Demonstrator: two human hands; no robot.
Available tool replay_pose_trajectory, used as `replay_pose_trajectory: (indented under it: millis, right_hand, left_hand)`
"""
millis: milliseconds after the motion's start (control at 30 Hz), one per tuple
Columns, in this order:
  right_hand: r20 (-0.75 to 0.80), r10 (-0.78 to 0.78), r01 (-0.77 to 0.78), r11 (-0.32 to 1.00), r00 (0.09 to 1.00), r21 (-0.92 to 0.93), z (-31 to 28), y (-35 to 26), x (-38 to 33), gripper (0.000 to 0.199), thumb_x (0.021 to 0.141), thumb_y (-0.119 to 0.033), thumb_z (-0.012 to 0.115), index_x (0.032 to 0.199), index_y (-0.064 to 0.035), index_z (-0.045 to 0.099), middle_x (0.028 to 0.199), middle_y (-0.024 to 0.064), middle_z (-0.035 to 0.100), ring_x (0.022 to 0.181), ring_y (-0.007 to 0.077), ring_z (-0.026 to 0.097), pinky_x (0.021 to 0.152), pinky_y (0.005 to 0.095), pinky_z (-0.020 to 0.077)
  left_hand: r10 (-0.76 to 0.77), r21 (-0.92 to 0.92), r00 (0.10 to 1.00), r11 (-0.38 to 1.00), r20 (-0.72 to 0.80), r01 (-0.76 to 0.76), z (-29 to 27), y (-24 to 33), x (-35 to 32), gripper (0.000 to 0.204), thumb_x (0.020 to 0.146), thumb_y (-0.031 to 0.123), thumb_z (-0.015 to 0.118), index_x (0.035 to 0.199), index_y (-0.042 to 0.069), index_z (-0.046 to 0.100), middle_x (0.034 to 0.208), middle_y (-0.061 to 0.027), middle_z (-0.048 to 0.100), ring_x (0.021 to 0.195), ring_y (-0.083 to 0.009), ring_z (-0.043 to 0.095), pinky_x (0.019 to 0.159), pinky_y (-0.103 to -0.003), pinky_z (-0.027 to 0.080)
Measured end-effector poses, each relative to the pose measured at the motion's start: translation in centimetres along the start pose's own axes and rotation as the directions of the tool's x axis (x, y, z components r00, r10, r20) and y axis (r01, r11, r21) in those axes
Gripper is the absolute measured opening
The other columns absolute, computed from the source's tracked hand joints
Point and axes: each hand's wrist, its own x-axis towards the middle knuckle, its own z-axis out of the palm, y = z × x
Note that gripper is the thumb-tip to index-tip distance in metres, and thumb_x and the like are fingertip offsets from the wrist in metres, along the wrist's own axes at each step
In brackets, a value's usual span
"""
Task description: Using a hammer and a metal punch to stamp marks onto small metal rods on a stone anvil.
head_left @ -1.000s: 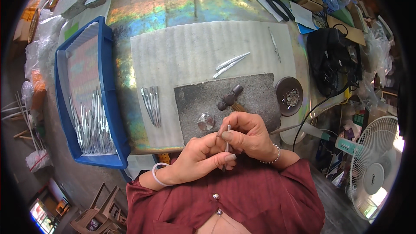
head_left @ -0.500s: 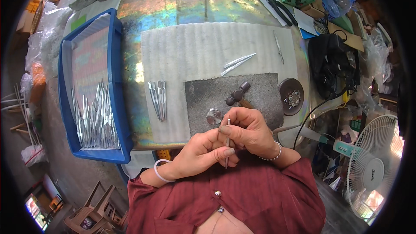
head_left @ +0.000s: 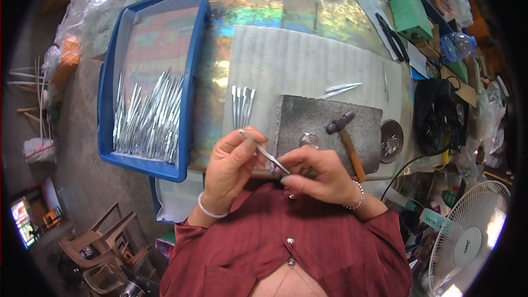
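Observation:
Between my hands I hold a slim, tapered silver metal piece (head_left: 269,157) at a slant. My left hand (head_left: 226,160) pinches its upper left end. The fingers of my right hand (head_left: 323,177) close on its lower right end. Just beyond lies a grey slab (head_left: 297,111) bearing a small hammer (head_left: 351,154) with a wooden handle. A round shiny metal piece (head_left: 309,139), partly behind my right hand, also sits on the slab. Several similar silver pieces (head_left: 243,104) lie in a row on the white foam sheet (head_left: 286,55), beyond my left hand.
At left, a blue tray (head_left: 196,66) holds many silver pieces (head_left: 154,118). More lie past the slab (head_left: 342,89). A dark round dish (head_left: 392,125) with small bits stands at right. Farther off are pliers (head_left: 391,37), a green box (head_left: 411,15) and a fan (head_left: 466,245).
My hands have drawn apart, and the metal piece has turned from near upright to slanting. My left hand has risen. The view has shifted, uncovering the hammer's handle.

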Motion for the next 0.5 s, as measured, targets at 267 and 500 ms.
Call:
replay_pose_trajectory:
  millis: [267,500]
  right_hand:
    - [-0.220,-0.111,0.024,0.931,0.969,-0.365,-1.8,-0.6,-2.1,0.032,0.080,0.002,0.066,0.110,0.0002,0.058,0.091,0.0086,0.065,0.070,0.0096,0.061,0.063,0.0220,0.0497]
    - [-0.377,-0.227,0.009,0.865,0.898,-0.501,-3.3,0.0,-5.2,0.025,0.080,-0.001,0.064,0.105,0.0007,0.058,0.088,0.0122,0.063,0.069,0.0202,0.063,0.060,0.0276,0.0501]
  left_hand:
    - [0.504,0.903,0.864,0.365,0.012,-0.225,-1.7,2.8,3.9,0.009,0.088,0.005,0.059,0.091,-0.003,0.063,0.072,-0.0042,0.058,0.060,-0.0089,0.053,0.056,-0.021,0.042]
    - [0.497,0.989,0.861,-0.143,0.110,-0.043,-4.5,0.7,8.5,0.023,0.078,0.017,0.070,0.093,0.001,0.065,0.079,-0.0155,0.063,0.066,-0.0281,0.062,0.061,-0.037,0.048]
